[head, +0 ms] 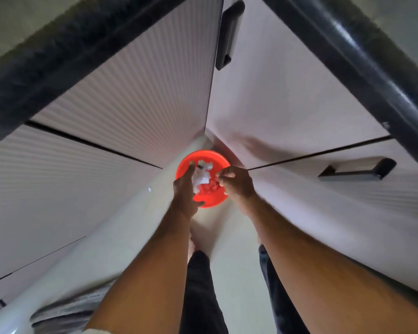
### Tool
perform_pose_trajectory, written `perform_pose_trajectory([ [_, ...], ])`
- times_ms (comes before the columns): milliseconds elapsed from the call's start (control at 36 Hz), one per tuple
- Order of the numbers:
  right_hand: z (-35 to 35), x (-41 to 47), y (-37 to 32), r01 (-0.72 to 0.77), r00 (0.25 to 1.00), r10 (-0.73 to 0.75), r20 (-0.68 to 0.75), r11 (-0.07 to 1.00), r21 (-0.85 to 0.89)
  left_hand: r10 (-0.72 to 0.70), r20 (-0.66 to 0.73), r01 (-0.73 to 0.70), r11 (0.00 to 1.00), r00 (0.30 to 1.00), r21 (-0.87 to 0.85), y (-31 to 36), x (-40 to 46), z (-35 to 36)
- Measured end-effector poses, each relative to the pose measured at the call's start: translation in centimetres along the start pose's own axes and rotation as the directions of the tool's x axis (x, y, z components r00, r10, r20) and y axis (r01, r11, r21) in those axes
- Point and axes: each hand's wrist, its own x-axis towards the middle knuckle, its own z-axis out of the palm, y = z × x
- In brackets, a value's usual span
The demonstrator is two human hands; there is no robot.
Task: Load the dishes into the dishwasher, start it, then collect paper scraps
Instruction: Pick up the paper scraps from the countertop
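Down in the cabinet corner (210,131), over the floor (237,237), you held the red bowl (210,198) level; your left hand (186,189) gripped its near rim, thumb curled under. Scraps (202,175) lay inside it. Your right hand (237,183) pinched something small, too blurred to name, at the far rim. I judged it best released low over the middle, bowl kept flat.

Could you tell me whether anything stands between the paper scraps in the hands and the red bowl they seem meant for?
Nothing visible does. The left hand holds the red bowl by its rim, white paper scraps sit directly over its open top, and the right hand pinches something small at the far rim.
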Motion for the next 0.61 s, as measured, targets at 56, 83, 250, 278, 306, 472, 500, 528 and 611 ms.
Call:
perform_pose_trajectory([
  [56, -0.1, 0.1, 0.0, -0.001, 1.000, 0.001, -0.005, 1.000, -0.024, -0.031, -0.076, 0.032, 0.999, 0.997, 0.021, 0.1, 0.3, -0.1],
  [83, -0.2, 0.0, 0.0, 0.000, 1.000, 0.000, -0.010, 0.999, -0.035, -0.041, -0.105, 0.043, 0.999, 0.994, 0.019, 0.0, 0.4, -0.2],
  [250, -1.4, -1.6, -1.4, -0.025, 1.000, 0.024, -0.016, 0.994, -0.108, -0.035, -0.103, 0.035, 0.999, 0.994, 0.000, 0.6, -1.4, -0.7],
  [278, -1.6, -2.3, -2.2, -0.030, 0.999, 0.028, -0.016, 0.992, -0.122, -0.029, -0.091, 0.029, 1.000, 0.995, 0.002, 0.9, -2.1, -0.8],
  [306, -1.9, -3.0, -2.9, -0.026, 1.000, 0.024, -0.016, 0.990, -0.142, -0.021, -0.079, 0.021, 1.000, 0.997, 0.004, 1.3, -3.0, -0.7],
  [472, -3.7, -8.0, -7.1, 0.141, 0.984, -0.164, -0.071, 0.956, -0.259, 0.078, 0.008, -0.078, 0.996, 0.997, 0.053, 3.9, -10.4, -0.7],
  [500, -4.0, -8.9, -8.1, 0.133, 0.986, -0.156, -0.064, 0.952, -0.275, 0.101, 0.016, -0.102, 0.992, 0.995, 0.070, 4.5, -11.9, -0.7],
  [528, -4.3, -9.9, -9.2, 0.123, 0.988, -0.145, -0.055, 0.949, -0.291, 0.129, 0.026, -0.131, 0.987, 0.991, 0.089, 5.2, -13.4, -0.6],
  [611, -5.3, -13.0, -12.5, 0.173, 0.980, -0.196, -0.045, 0.937, -0.305, 0.237, 0.085, -0.248, 0.955, 0.968, 0.164, 7.4, -18.3, -0.5],
])
